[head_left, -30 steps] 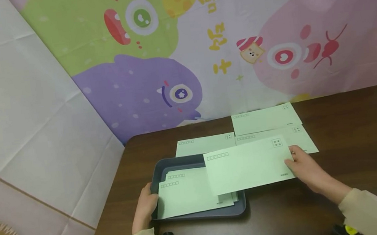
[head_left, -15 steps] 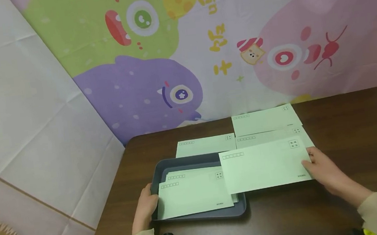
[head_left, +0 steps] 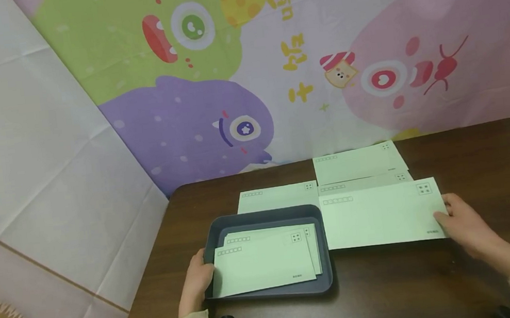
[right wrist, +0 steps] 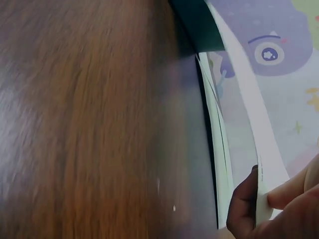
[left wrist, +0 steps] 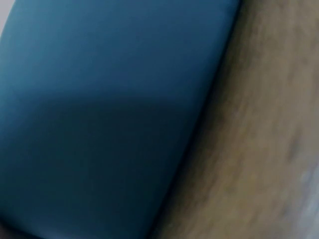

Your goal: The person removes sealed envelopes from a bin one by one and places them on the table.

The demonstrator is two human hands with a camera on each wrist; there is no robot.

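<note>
Between thumb and fingers, my right hand (head_left: 469,224) pinches the right end of a pale green envelope (head_left: 382,218). In the right wrist view, that envelope (right wrist: 251,104) is seen edge-on, raised above the table. My left hand (head_left: 195,279) grips the left wall of a dark grey tray (head_left: 269,295), thumb over the rim. Inside the tray lie several overlapping envelopes (head_left: 264,267). The tray's dark outer wall (left wrist: 109,99) fills much of the left wrist view; the left fingers are mostly hidden.
Behind the tray lies one envelope (head_left: 277,197), partly covered by it. To its right, another envelope (head_left: 360,163) lies at the back edge, overlapping a partly hidden one (head_left: 356,185). A cartoon-printed cloth (head_left: 237,78) hangs behind the brown table (head_left: 493,165).
My right hand has carried the envelope rightward, away from over the tray, uncovering the envelopes inside. The left hand and the tray have stayed in place.
</note>
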